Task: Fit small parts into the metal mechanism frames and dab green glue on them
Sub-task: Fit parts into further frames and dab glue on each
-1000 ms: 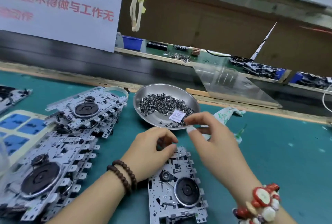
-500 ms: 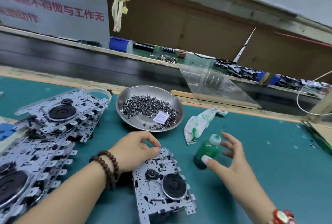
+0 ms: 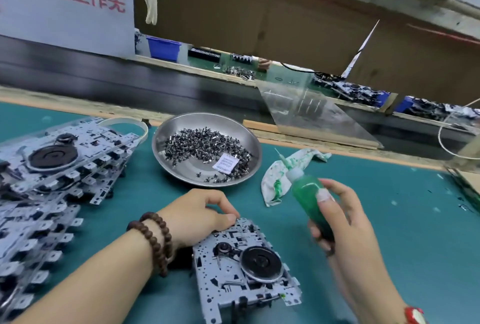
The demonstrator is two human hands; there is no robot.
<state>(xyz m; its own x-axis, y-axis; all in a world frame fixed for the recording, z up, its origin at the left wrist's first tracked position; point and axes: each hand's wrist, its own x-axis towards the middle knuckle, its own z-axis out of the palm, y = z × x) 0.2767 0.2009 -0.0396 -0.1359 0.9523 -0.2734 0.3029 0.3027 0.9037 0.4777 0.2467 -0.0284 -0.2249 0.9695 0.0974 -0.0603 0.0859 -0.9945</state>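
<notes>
**Glue bottle in my right hand, frame under my left**

I am gripping the green glue bottle (image 3: 310, 201) in my right hand (image 3: 345, 230), fingers curled round its body and my thumb lying along its front. The bottle is tilting, its thin nozzle pointing up and to the left, and it is hanging above the teal mat (image 3: 402, 232), off to the right of the frame I am working on.

My left hand (image 3: 197, 216) is resting on the far left corner of that metal mechanism frame (image 3: 244, 269), fingers curled down with the thumb tip pressing on the frame's edge. I cannot tell whether a small part is pinched under those fingers. The frame is lying flat on the mat in front of me, its dark round wheel facing up.

Just beyond my left hand the steel dish (image 3: 207, 149) is sitting on the mat, holding a heap of small dark parts (image 3: 205, 145) and a white paper slip (image 3: 225, 163). A green-stained rag (image 3: 278, 180) is lying beside the dish, behind the bottle. On my left, stacks of other frames (image 3: 59, 165) are lying piled on the mat.
</notes>
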